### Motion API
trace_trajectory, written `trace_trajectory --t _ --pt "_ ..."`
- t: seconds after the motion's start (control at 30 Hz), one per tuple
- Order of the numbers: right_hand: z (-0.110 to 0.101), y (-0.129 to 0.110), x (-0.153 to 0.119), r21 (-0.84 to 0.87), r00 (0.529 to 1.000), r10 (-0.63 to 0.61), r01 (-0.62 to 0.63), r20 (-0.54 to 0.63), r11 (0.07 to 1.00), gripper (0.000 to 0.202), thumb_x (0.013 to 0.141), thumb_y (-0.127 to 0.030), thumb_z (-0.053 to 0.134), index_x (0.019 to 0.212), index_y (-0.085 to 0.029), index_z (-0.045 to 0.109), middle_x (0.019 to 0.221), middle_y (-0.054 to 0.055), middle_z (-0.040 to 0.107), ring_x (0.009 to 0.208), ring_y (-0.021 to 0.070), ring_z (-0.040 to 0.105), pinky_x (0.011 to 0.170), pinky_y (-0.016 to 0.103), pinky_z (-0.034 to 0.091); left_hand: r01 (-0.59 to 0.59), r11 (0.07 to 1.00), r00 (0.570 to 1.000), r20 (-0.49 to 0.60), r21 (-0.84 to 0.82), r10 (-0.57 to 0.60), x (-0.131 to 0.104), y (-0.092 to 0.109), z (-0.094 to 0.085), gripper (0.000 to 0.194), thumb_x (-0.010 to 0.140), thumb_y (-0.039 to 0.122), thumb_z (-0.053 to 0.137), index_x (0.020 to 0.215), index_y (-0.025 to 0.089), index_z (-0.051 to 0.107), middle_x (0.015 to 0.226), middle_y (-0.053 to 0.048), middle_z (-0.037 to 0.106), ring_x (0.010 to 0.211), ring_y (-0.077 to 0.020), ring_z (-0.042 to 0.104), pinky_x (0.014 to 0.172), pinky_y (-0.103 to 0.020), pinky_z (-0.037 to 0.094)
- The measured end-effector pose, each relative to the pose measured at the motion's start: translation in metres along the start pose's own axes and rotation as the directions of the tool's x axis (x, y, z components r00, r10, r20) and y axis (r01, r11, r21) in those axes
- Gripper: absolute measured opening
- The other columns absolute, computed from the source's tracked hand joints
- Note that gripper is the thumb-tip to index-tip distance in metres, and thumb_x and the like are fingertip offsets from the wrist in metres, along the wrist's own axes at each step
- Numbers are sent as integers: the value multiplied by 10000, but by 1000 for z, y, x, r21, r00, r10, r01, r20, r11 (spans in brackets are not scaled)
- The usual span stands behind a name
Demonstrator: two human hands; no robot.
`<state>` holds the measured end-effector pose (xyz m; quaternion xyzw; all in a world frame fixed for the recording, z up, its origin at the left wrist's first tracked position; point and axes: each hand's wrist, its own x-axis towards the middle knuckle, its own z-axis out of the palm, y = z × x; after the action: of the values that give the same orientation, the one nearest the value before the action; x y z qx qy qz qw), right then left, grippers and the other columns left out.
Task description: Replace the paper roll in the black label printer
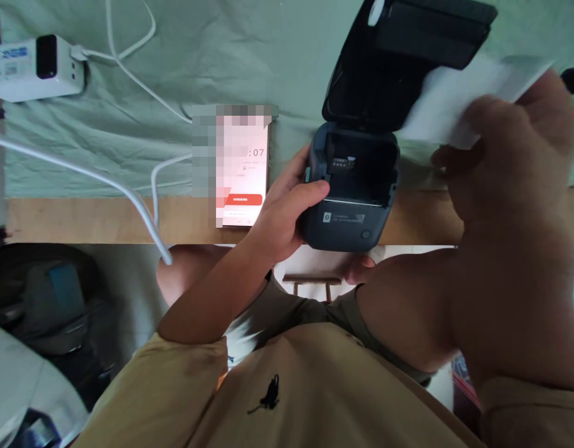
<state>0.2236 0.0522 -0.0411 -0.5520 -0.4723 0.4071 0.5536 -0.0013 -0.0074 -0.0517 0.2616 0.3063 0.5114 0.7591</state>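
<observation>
Right hand (506,155) lifts paper strip (459,99) slanting up-right; left hand (282,218) grips open printer (350,193).

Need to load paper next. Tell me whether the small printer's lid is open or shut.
Open. The printer lid is swung up and back, baring the dark, empty-looking compartment; the left hand steadies its side.

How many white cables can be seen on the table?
3, though some may join out of view: one looping from the white charger, one crossing from the left edge, one beside the phone.
</observation>
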Motion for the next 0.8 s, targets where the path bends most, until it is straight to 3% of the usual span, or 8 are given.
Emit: trace_trajectory --t 0.17,0.3,0.43,0.53,0.63,0.7,0.77,0.8 --pt "0 -5 -10 -120 982 -188 187 2 975 236 716 -108 629 914 -185 527 788 -46 504 612 33 491 442 179 406 -11 1000 998 -58 4 11 -1 0 5 236 849 319 760 1049 205 708 864 6 687 679 -125 680 587 -207 579" --pt "-5 -14 -15 -433 945 -325 302 22 849 282 761 -57 620 1012 -185 617 983 -30 589 809 28 507 599 188 403 -14 999 999 -45 -30 13 0 1 6 178 849 276 752 993 176 719 851 6 707 667 -100 680 590 -177 593" --pt "-11 -12 -12 -496 893 -444 421 77 760 492 728 -11 617 1178 -209 626 1040 -28 555 742 -1 464 637 204 375 -11 998 1000 -23 -54 10 0 2 5 148 873 246 720 996 163 720 838 5 718 668 -98 690 575 -174 599" --pt "-13 -7 -8 -588 885 -447 432 129 684 558 679 2 590 1198 -198 628 1018 -9 583 741 31 472 673 226 408 -26 998 999 -44 -52 23 0 3 6 152 859 195 699 1003 155 724 836 8 718 697 -99 699 605 -170 601" --pt "-13 -3 -7 -714 924 -297 375 239 591 505 664 -23 587 1132 -196 666 982 22 670 758 84 524 731 274 444 0 1000 999 -46 -20 -1 -1 5 6 145 863 200 674 999 167 712 812 13 704 658 -99 682 624 -204 615" --pt "-14 -3 -8 -708 915 -228 401 332 582 576 668 -39 574 1209 -217 651 1082 46 707 833 124 598 785 306 474 8 1000 999 -47 1 -8 -1 6 7 137 867 212 669 993 169 700 804 8 698 604 -94 661 604 -215 612" --pt "-18 -5 -10 -637 886 -305 462 348 617 695 658 -32 533 1322 -229 597 1194 55 691 1019 172 655 840 325 492 6 1000 999 -52 20 -5 -1 6 7 135 871 229 668 989 168 691 789 5 687 551 -92 644 573 -221 603" --pt "-21 -7 -11 -623 875 -381 482 300 617 697 668 -31 517 1334 -227 587 1237 53 673 1112 187 650 873 336 491 8 1000 999 -50 30 -6 -1 6 7 138 875 236 667 993 169 688 779 6 679 532 -90 638 567 -224 601"
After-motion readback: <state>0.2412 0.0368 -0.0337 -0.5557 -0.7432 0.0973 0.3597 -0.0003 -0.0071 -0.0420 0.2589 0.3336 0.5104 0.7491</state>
